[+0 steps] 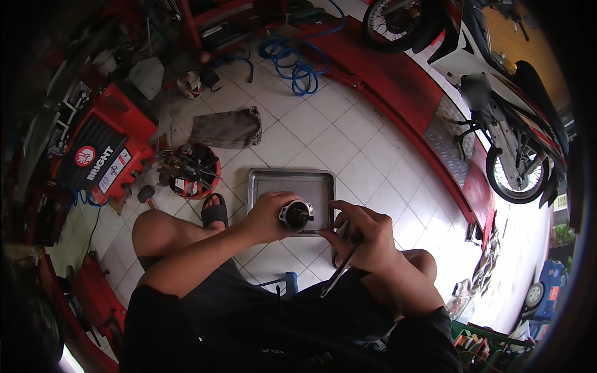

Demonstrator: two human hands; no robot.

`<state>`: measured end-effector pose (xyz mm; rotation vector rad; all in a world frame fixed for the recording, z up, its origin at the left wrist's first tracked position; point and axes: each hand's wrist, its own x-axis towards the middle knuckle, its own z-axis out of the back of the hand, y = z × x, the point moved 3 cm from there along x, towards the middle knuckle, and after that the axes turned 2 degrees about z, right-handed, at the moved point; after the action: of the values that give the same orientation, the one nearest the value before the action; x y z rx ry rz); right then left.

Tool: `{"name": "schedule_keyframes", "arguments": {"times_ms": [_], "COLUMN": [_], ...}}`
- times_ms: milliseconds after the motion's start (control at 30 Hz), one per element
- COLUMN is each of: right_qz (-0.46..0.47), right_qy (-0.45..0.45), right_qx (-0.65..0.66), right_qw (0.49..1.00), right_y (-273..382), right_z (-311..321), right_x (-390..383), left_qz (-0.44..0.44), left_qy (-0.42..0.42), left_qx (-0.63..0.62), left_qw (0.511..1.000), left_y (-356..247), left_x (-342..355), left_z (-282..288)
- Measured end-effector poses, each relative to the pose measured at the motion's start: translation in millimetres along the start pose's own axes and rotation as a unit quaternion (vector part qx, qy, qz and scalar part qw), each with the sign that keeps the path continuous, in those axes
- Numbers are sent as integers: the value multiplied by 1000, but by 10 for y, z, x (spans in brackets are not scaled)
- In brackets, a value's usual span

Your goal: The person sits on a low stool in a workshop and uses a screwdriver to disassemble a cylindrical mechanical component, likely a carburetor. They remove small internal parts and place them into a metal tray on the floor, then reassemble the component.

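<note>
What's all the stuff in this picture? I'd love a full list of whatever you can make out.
Metal part: one, black and silver, in the left hand
Hand tool: one, silvery, in the right hand
Tray: one, grey metal, floor beyond the knees
Tub of tools: one, red, floor left
Hammer: one, dark, beside the tub
Cloth: one, greyish, beyond the tub
Hose: at least one, blue, far floor
Cabinet-like unit: one, red and black, left
Platform: one, red, right
Motorcycle: at least one, white, red and black, upper right
Car: one, blue, far right
Left hand: one, centre
Right hand: one, right of centre
</note>
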<state>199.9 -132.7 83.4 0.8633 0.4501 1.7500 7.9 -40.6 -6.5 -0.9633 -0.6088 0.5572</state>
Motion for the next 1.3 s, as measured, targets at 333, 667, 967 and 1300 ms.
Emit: {"name": "schedule_keyframes", "arguments": {"times_ms": [333,667,967,1300], "right_qz": [85,55,-86,-128], "right_qy": [53,48,23,21], "right_qx": [-52,46,398,435], "right_qw": [994,996,913,891], "right_y": [-141,-185,-123,-115], "right_z": [-246,-286,-313,-272], "right_x": [-38,7,-86,-25], "left_qz": [22,29,117,144], "left_qy": [25,5,-60,-51], "left_qx": [20,-5,-188,-158], "left_qw": [999,1000,973,976], "left_y": [-100,-80,-123,-88], "left_x": [-6,29,40,43], "left_z": [-108,-31,35,47]}}
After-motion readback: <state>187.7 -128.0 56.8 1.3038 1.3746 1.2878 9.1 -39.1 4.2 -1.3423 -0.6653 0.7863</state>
